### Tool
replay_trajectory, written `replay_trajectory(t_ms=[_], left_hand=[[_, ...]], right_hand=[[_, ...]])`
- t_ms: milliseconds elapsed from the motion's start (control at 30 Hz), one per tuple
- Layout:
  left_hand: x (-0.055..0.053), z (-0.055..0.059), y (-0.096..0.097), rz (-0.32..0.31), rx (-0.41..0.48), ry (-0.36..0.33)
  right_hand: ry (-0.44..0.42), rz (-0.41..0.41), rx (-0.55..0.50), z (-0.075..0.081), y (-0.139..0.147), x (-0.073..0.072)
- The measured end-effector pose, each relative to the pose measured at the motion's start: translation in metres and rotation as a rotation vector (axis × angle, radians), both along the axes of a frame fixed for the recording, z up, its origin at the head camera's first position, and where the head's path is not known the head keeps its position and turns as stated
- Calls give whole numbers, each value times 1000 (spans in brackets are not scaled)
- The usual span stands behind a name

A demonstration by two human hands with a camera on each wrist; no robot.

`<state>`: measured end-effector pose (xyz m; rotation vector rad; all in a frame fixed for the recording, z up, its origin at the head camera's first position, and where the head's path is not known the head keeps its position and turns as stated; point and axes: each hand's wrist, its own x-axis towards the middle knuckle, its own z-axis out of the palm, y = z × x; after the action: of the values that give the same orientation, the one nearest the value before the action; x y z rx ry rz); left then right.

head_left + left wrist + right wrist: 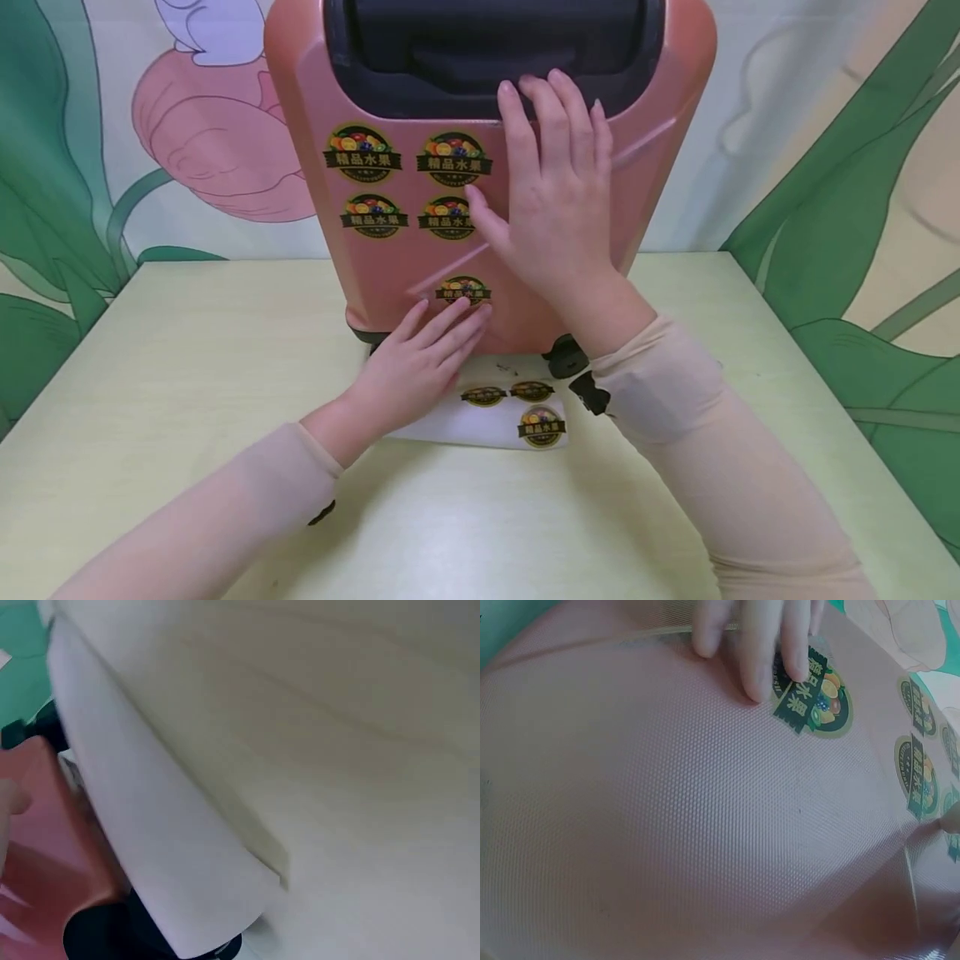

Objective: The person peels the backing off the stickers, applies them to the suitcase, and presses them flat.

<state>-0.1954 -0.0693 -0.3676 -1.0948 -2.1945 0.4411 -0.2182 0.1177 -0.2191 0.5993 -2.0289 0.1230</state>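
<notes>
A pink suitcase [390, 267] with a black handle recess [480, 50] stands upright on the table. My left hand [408, 362] lies with extended fingers against its lower front, fingertips on a round fruit sticker [463, 289] with a dark banner. The same fingers [757, 656] press over part of this sticker in the right wrist view. Further right and higher, my right hand [558, 183] rests flat on the suitcase, its fingertips reaching the recess. Its thumb is beside the stickers in two rows, including the upper left sticker [362, 154]. Neither hand grips anything.
A white sticker sheet [457, 425] with three stickers showing lies on the table [187, 375] before the suitcase, partly covered by my left hand. A black wheel [566, 357] shows at the suitcase's lower right. A wall with painted leaves [37, 167] stands behind.
</notes>
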Motion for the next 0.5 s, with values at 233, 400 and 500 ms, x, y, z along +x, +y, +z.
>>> replay_trajectory(t_ms=[233,400,500], left_hand=[[-1,13,-1,5,180,73],[3,11,-2,23,191,97],[5,9,-4,38,202,100]], right_hand=[[-14,-13,-2,1,1,1],[-3,-6,-3,1,1,1],[2,2,-2,0,0,1]])
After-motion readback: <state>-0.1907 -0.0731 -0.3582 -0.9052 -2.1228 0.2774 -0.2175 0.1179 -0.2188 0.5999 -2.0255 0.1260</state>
